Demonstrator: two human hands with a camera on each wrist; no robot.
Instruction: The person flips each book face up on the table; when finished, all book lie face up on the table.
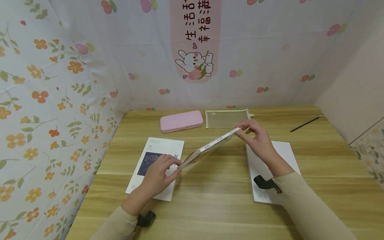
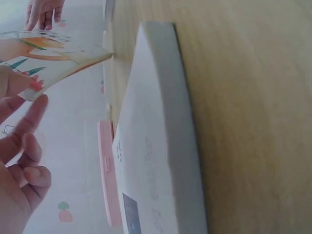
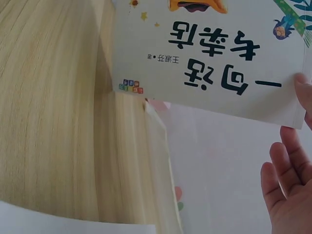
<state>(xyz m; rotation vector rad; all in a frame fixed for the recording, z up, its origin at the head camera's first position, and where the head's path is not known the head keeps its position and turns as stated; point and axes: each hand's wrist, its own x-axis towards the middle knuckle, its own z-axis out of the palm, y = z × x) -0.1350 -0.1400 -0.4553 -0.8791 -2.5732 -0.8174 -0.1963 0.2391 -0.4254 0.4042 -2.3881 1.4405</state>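
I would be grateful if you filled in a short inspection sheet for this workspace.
Surface: wood-grain table.
Job's things: held book, tilted between both hands; whether its lower edge touches the table is unclear.
Clutter: left book and right book lying flat; pink case, mesh pouch and thin dark pen or pencil towards the back.
Hands: left hand pinches one end of the held book, right hand the other.
Cables: nothing seen.
Surroundings: flowered fabric at left, rabbit-printed backdrop behind.
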